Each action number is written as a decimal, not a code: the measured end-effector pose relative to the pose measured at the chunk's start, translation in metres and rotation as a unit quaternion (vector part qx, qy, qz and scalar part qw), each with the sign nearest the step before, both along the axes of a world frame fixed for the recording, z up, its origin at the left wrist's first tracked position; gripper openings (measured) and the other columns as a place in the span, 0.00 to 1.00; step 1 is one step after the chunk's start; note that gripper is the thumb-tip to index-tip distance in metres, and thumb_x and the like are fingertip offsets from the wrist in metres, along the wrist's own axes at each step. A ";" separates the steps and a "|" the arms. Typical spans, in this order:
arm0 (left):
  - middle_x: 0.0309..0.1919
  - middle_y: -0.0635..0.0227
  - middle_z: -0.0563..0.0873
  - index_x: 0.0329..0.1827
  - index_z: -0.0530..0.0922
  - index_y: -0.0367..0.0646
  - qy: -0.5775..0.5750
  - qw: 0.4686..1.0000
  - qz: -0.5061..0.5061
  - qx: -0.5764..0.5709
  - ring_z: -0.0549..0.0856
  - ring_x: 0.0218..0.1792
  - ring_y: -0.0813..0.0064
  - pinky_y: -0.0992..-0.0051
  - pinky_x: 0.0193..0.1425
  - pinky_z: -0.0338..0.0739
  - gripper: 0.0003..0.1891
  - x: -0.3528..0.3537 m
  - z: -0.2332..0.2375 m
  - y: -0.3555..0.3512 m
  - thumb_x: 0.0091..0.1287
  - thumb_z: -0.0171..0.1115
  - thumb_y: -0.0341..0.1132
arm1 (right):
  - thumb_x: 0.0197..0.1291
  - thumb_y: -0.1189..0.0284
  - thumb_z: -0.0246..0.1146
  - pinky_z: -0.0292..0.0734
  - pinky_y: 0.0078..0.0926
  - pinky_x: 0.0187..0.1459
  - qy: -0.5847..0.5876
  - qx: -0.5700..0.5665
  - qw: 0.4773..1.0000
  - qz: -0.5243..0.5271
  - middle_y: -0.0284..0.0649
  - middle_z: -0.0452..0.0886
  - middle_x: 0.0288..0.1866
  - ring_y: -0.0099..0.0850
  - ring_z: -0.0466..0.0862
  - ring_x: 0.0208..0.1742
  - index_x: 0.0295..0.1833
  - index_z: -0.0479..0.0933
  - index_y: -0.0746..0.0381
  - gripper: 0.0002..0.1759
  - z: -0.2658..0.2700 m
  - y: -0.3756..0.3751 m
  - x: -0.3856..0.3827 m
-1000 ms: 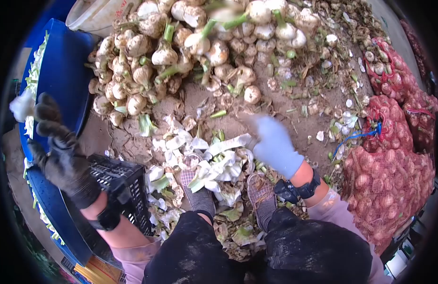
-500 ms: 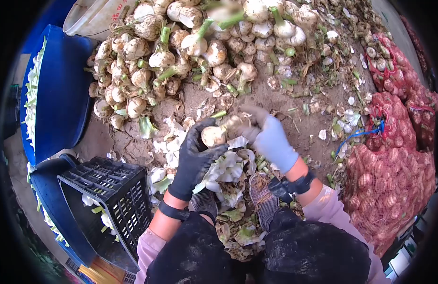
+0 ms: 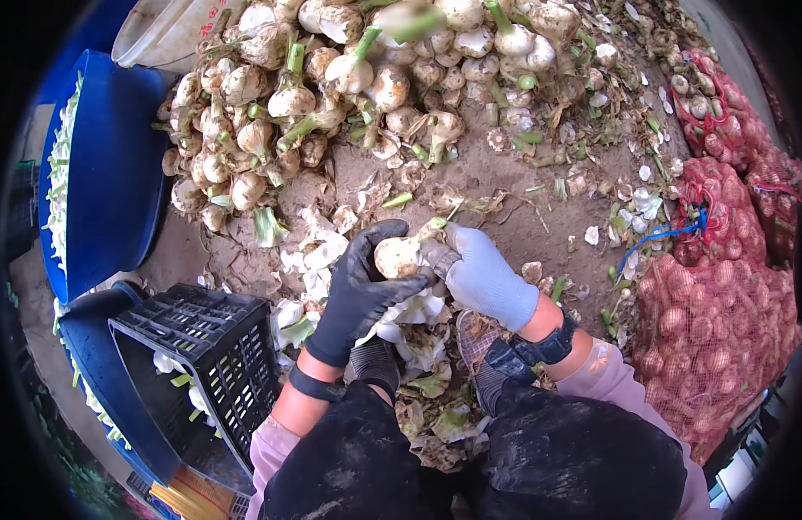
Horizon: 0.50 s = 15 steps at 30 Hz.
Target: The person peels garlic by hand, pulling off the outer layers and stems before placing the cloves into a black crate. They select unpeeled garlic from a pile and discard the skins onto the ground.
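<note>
A whitish garlic bulb (image 3: pixel 396 257) with a short green stem and brown-stained skin sits in my left hand (image 3: pixel 358 279), which wears a black glove. Its fingers and thumb curl around the bulb's left and lower side. My right hand (image 3: pixel 489 276), in a light blue-grey glove with dirty fingertips, is closed against the bulb's right side, by the stem. Whether a tool is also between its fingers is hidden. White and pale green peels (image 3: pixel 418 316) lie below both hands, between my shoes.
Stemmed bulbs (image 3: pixel 254 139) are heaped ahead. Red mesh bags (image 3: pixel 709 338) of bulbs stand to the right. On the left are a blue tub (image 3: pixel 106 173), a black slatted crate (image 3: pixel 245 368) lying on its side and a white bucket (image 3: pixel 171 39). Peels and stem scraps litter the ground.
My right hand has come down and left onto the bulb, its fingers closing by the stem. A ridged metallic-looking piece seen below that hand is now out of sight.
</note>
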<state>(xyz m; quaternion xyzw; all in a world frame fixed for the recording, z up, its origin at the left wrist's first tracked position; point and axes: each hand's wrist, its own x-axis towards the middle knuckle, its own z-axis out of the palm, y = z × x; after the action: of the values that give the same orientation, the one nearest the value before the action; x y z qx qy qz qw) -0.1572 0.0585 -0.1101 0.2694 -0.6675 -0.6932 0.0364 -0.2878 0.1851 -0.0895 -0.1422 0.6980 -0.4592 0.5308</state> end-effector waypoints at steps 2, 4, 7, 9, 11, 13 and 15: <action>0.47 0.64 0.82 0.62 0.69 0.37 0.004 0.987 0.016 0.160 0.82 0.43 0.75 0.75 0.46 0.80 0.30 0.001 0.010 -0.002 0.57 0.72 0.33 | 0.65 0.71 0.60 0.78 0.31 0.35 0.142 -0.008 0.989 0.049 0.43 0.83 0.35 0.36 0.83 0.31 0.51 0.75 0.69 0.14 -0.013 0.005 0.004; 0.39 0.60 0.84 0.66 0.65 0.40 -0.003 0.929 0.052 0.366 0.85 0.28 0.69 0.75 0.26 0.81 0.26 0.004 0.004 -0.002 0.71 0.56 0.44 | 0.63 0.70 0.62 0.79 0.31 0.36 0.281 -0.014 0.955 0.096 0.45 0.83 0.35 0.39 0.84 0.32 0.52 0.74 0.68 0.16 -0.021 0.012 0.005; 0.37 0.58 0.83 0.70 0.61 0.44 0.015 0.808 0.157 0.568 0.85 0.24 0.66 0.73 0.23 0.81 0.27 -0.006 0.010 0.005 0.73 0.51 0.49 | 0.57 0.64 0.64 0.76 0.41 0.44 0.449 0.008 0.877 0.169 0.51 0.82 0.36 0.48 0.82 0.40 0.48 0.76 0.70 0.20 -0.013 0.009 0.004; 0.36 0.59 0.83 0.72 0.58 0.47 0.017 0.821 0.143 0.552 0.86 0.24 0.64 0.73 0.23 0.81 0.28 -0.003 0.012 0.002 0.73 0.50 0.49 | 0.57 0.67 0.65 0.76 0.35 0.45 0.443 -0.142 0.885 0.016 0.48 0.83 0.37 0.44 0.83 0.40 0.47 0.76 0.69 0.18 -0.026 0.008 0.009; 0.38 0.58 0.84 0.73 0.56 0.48 -0.095 0.885 0.056 0.453 0.86 0.26 0.65 0.73 0.24 0.82 0.31 0.001 0.010 -0.003 0.71 0.57 0.42 | 0.57 0.69 0.65 0.77 0.33 0.44 0.171 -0.135 0.976 -0.012 0.48 0.83 0.37 0.42 0.84 0.39 0.47 0.76 0.70 0.17 -0.024 0.008 0.010; 0.46 0.65 0.82 0.76 0.51 0.45 -0.063 0.955 -0.011 0.290 0.84 0.41 0.75 0.76 0.42 0.82 0.41 0.013 0.010 0.000 0.62 0.65 0.23 | 0.57 0.70 0.66 0.77 0.30 0.44 -0.111 -0.121 0.986 -0.040 0.48 0.83 0.37 0.40 0.84 0.39 0.47 0.76 0.70 0.16 -0.023 0.006 0.006; 0.51 0.67 0.79 0.75 0.53 0.41 -0.054 0.973 -0.032 0.220 0.81 0.48 0.77 0.78 0.52 0.79 0.38 0.028 -0.012 -0.003 0.65 0.64 0.27 | 0.60 0.74 0.63 0.78 0.28 0.42 0.012 -0.051 0.998 0.023 0.46 0.84 0.38 0.33 0.84 0.38 0.49 0.77 0.69 0.13 -0.024 0.006 0.004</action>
<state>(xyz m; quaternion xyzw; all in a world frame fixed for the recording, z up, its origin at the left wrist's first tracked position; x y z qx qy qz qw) -0.1292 0.0560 -0.1217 0.2860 -0.5079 -0.8084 -0.0823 -0.2843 0.1910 -0.1138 -0.1911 0.6766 -0.4798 0.5248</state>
